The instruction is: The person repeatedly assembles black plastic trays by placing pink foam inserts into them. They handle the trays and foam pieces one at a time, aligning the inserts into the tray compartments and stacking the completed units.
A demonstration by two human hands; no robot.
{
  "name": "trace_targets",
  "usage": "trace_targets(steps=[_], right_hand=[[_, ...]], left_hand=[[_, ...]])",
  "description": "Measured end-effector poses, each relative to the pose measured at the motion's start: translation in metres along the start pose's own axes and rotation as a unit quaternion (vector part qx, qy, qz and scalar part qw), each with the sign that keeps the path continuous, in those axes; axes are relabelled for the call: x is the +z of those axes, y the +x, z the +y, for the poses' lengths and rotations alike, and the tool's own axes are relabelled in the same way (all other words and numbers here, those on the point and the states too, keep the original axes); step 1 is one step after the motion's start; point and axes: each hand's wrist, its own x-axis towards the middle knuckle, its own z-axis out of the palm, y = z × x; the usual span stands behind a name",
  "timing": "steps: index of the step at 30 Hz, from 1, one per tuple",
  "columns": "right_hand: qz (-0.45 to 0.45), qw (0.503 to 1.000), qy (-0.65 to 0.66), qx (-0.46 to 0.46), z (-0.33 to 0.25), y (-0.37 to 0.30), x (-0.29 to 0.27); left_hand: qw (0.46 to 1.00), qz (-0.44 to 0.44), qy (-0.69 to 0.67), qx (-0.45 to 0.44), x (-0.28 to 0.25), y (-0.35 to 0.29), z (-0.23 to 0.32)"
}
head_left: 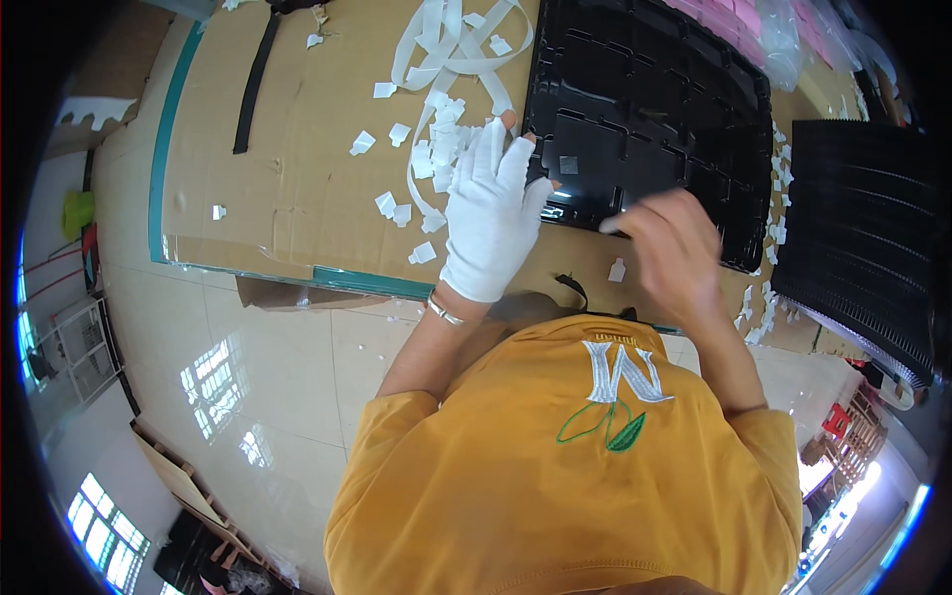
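Brown worktop [332, 149] above a pale tiled floor [288, 367]

Teal tape [171, 129] edges the cardboard-covered worktop on the left, and a narrow black strip [256, 84] lies near its far side. On the right part of the surface sits a shiny black tray [645, 129] with molded compartments; a small grey square [568, 166] shows in its near left area. Left of the tray, a white ribbon [481, 65] lies in loose loops, with small white pieces [423, 159] heaped and scattered around it.

The left hand [493, 208], in a white glove with bare fingertips, has its fingers stretched out and clenches nothing; they reach to the tray's left edge, though contact cannot be told. The bare right hand [674, 243] is blurred, its fingers curled over the tray's near edge; whether it grasps something cannot be told. Farther right stands a black ribbed stack [853, 208], and pink packages [719, 18] lie beyond the tray.
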Motion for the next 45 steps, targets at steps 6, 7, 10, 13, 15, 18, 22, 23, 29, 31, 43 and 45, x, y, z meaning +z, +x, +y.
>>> trace_targets(steps=[6, 7, 10, 13, 15, 18, 22, 23, 29, 31, 43, 45], right_hand=[[0.047, 0.914, -0.267, 0.303, 0.076, -0.081, -0.096], [0.05, 0.879, -0.283, 0.381, 0.104, -0.105, -0.106], [0.021, 0.858, -0.281, 0.43, 0.14, -0.127, -0.123], [0.063, 0.881, -0.225, 0.412, 0.131, -0.091, -0.118], [0.134, 0.915, -0.169, 0.341, 0.154, -0.066, -0.111], [0.195, 0.934, -0.116, 0.275, 0.214, -0.019, -0.092], [0.233, 0.953, -0.107, 0.162, 0.314, 0.03, -0.068], [0.224, 0.949, -0.112, 0.19, 0.338, 0.034, -0.071], [-0.056, 0.888, -0.183, 0.417, 0.364, 0.054, -0.083], [-0.087, 0.893, -0.201, 0.392, 0.373, 0.045, -0.073], [0.149, 0.87, 0.042, 0.468, 0.401, 0.042, -0.062], [0.192, 0.851, 0.056, 0.485, 0.407, 0.043, -0.063]], left_hand=[[0.999, 0.03, 0.013, 0.037, -0.014, 0.002, 0.009], [0.998, 0.038, 0.017, 0.037, -0.019, 0.005, 0.008], [0.998, 0.041, 0.029, 0.046, -0.045, 0.04, 0.009], [0.987, 0.05, 0.097, 0.114, -0.057, 0.099, 0.009], [0.982, 0.056, 0.084, 0.158, -0.042, 0.139, 0.015], [0.97, 0.03, 0.056, 0.236, 0.008, 0.202, 0.009], [0.952, -0.018, 0.043, 0.303, 0.107, 0.278, 0.003], [0.947, -0.038, 0.05, 0.315, 0.125, 0.294, 0.01], [0.911, -0.261, 0.284, 0.146, 0.143, 0.329, 0.002], [0.89, -0.301, 0.317, 0.133, 0.147, 0.333, -0.002], [0.899, -0.2, 0.319, 0.224, 0.163, 0.326, -0.029], [0.906, -0.195, 0.305, 0.221, 0.164, 0.326, -0.027]])
